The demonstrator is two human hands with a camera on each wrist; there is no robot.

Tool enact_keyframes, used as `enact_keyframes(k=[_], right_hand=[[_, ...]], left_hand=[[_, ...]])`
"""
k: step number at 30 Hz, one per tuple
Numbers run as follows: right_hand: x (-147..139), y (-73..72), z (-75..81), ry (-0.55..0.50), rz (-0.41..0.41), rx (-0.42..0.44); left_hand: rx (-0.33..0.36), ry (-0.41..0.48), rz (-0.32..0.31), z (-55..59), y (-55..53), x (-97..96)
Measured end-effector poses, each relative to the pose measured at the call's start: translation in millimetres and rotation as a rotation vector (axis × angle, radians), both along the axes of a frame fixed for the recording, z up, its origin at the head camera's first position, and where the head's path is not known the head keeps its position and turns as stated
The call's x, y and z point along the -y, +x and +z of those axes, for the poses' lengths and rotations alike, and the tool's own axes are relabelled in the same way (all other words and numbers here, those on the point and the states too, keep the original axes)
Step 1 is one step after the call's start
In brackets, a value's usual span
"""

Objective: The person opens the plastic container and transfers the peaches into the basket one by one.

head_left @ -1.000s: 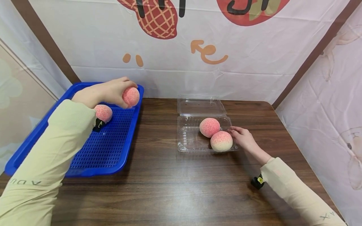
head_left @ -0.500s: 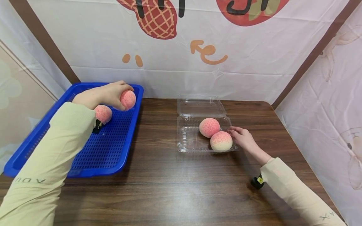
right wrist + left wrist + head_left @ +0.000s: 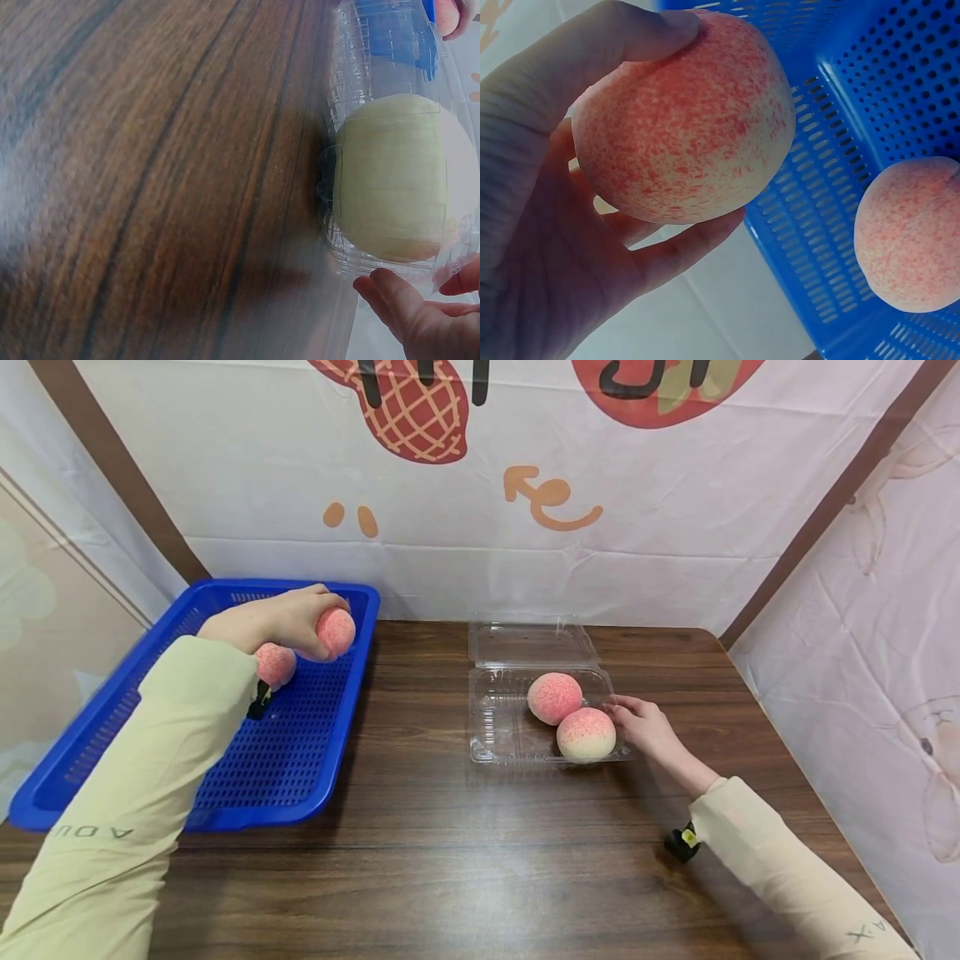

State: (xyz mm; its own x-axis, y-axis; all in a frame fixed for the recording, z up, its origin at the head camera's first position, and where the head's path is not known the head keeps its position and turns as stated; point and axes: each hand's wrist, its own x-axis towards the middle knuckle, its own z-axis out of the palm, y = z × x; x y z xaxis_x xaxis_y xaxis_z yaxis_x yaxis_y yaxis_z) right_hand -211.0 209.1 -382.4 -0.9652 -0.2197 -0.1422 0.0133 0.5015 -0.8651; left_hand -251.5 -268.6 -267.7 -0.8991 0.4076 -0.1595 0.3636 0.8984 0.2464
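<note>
My left hand (image 3: pixel 281 620) grips a pink speckled peach (image 3: pixel 335 632) above the right part of the blue plastic basket (image 3: pixel 351 693), its thumb and fingers spread around the fruit. Another peach (image 3: pixel 911 234) lies in the basket, partly behind the left wrist in the head view. At the table's middle, a clear plastic clamshell box (image 3: pixel 504 745) stands with its lid folded back. Two peaches sit in its right half, a back one (image 3: pixel 555 698) and a paler front one (image 3: pixel 587 736). My right hand (image 3: pixel 647 727) pinches the box's right rim between thumb and fingers.
The transparent lid (image 3: pixel 532 643) lies toward the back wall. Brown wood-grain table (image 3: pixel 450 860) stretches between basket and box and in front of both. A printed cloth (image 3: pixel 420 577) hangs along the back edge, with more cloth at both sides.
My left hand, with the peach in it, has moved slightly left and down toward the basket. The right hand, the box and its two peaches stay in place.
</note>
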Motion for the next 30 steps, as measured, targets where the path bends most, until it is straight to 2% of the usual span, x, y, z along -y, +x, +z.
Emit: enact_keyframes(k=[7, 18, 24, 30], right_hand=[[-0.5, -0.8, -0.8, 0.004, -0.004, 0.001], [-1.5, -2.5, -3.3, -0.011, -0.007, 0.005], [-2.4, -2.4, -3.9, -0.001, 0.001, -0.003], [-2.6, -1.0, -4.3, -0.013, -0.003, 0.001]], left_hand=[[-0.02, -0.022, -0.025, -6.8, -3.2, -0.1], [-0.014, -0.03, -0.02, -20.7, -6.1, 3.6], [-0.002, -0.039, -0.009, -28.7, -5.7, 4.8], [0.05, -0.013, 0.026, -34.5, -5.1, 6.5]])
